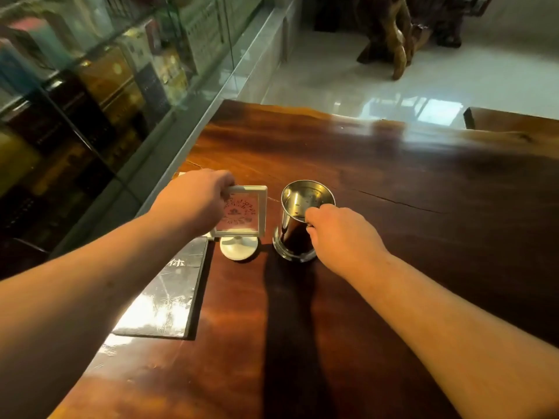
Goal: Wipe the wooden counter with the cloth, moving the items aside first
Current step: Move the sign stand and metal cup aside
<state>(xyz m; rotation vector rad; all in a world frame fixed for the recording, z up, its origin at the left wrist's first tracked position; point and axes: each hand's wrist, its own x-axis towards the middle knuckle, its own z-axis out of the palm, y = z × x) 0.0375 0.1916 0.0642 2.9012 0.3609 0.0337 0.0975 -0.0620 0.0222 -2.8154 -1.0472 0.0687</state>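
Note:
My left hand [196,198] grips the top left corner of a white-framed sign stand [242,213] with a round white base, standing on the dark wooden counter [393,182]. To its right stands a shiny perforated metal cup [298,219]; my right hand [341,234] is closed on its near side at the rim. Both items rest on the counter near its left edge. No cloth is in view.
A dark flat menu board [169,291] lies on the counter at the near left, next to the sign's base. A glass display case [90,86] runs along the left. A wooden stool [393,40] stands on the white floor beyond the counter.

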